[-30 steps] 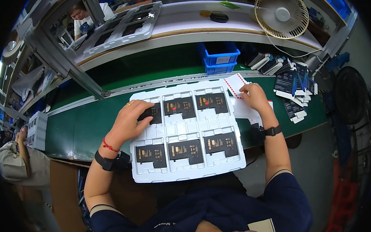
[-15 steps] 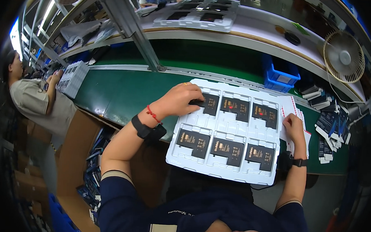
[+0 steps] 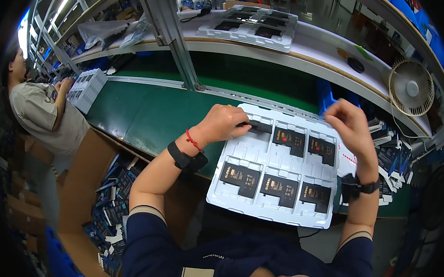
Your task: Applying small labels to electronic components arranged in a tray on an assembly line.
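Note:
A white plastic tray (image 3: pixel 218 188) with moulded compartments lies before me, its near edge over the table edge. Flat black phone batteries with a stepped outline, like this one (image 3: pixel 240 179), lie in its compartments. At the far left compartment my left hand (image 3: pixel 223 122) pinches a battery (image 3: pixel 260 126) by its left end and holds it tilted up on edge. My right hand (image 3: pixel 350 125) is raised over the tray's far right corner, fingers curled together; whatever may be in them is too small to make out. White sheets with red marks (image 3: pixel 349 157) lie partly hidden beneath my right wrist.
Blue bins (image 3: pixel 327 96) and a heap of small boxes (image 3: pixel 394 152) lie beyond my right arm. A shelf (image 3: pixel 306 55) carries another battery tray (image 3: pixel 248 24) and a fan (image 3: pixel 411 88). At left stand a carton of small boxes (image 3: pixel 78 196) and a co-worker (image 3: pixel 43 109) beside stacked trays (image 3: pixel 87 89).
My left hand has tipped the far left battery up from lying flat. My right hand has risen from the sheets and moved away from me. The view has shifted slightly.

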Available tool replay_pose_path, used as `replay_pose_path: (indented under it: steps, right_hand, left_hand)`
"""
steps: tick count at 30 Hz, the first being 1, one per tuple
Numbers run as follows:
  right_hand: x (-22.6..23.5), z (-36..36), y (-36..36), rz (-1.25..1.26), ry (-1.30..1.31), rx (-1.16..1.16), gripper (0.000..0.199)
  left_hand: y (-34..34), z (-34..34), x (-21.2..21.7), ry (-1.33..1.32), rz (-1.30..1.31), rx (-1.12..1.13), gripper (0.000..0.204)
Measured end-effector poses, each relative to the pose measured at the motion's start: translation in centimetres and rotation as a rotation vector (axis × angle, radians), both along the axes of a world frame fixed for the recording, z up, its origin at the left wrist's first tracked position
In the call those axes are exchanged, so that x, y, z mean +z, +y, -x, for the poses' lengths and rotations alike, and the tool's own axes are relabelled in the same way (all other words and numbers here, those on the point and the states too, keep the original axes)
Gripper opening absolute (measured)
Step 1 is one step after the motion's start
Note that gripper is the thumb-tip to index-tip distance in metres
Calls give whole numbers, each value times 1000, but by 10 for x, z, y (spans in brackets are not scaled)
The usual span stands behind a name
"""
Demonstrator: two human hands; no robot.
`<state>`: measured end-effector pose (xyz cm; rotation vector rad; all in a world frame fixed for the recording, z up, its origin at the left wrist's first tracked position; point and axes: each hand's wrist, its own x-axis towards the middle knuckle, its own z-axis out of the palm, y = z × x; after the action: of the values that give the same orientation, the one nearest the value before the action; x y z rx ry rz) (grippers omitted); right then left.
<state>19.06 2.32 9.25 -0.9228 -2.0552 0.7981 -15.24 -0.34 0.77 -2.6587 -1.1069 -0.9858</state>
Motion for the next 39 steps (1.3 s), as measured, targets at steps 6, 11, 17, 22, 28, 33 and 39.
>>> replay_pose_path:
  steps: [6, 11, 17, 22, 28, 33, 39]
  right_hand:
    - [-4, 113, 29, 126, -109, 164, 10]
    - [-45, 150, 41, 245, -66, 236, 25]
    - [-59, 155, 38, 270, -103, 232, 29]
    - [-60, 157, 31, 290, -81, 245, 30]
    - [-63, 157, 30, 281, -102, 215, 29]
    - [-61, 158, 24, -64, -163, 98, 30]
    - [-41, 162, 18, -492, -288, 116, 10]
  left_hand:
    - [-1, 0, -10, -162, -28, 70, 9]
    - [-1, 3, -13, -217, -10, 63, 8]
    - [1, 3, -17, -250, 14, 63, 7]
    - [-1, 6, -22, -266, 38, 79, 8]
    - [-2, 3, -21, -260, 39, 47, 10]
    - [3, 2, -18, -276, 26, 39, 6]
    - [0, 10, -12, -246, 19, 85, 9]
